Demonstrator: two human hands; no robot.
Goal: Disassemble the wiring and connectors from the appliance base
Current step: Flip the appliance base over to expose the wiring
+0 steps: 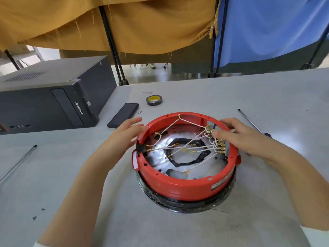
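The table [178, 229] carries a dark computer case [53, 97] at the far left and, in front of the person, the red round base [187, 184] of the appliance, sitting open side up on a black ring. Inside it, white wires [178, 148] with brass end lugs cross over a metal floor and gather at a grey connector block [212, 126] on the right inner wall.

The right hand [245, 138] lies over the rim at that block, fingers bent toward the brass terminals; whether they pinch one I cannot tell. The left hand [122, 138] hovers just beside the left rim, blurred, with fingers straight and relaxed and holding nothing.

The step looks like pulling terminals off the block. It would go best with the left hand pressed against the rim to steady the base, and each lug gripped at its metal and drawn straight out, not tugged by the wire. A screwdriver [249, 122] lies near behind the right hand, with a tape roll [154, 100] farther back.
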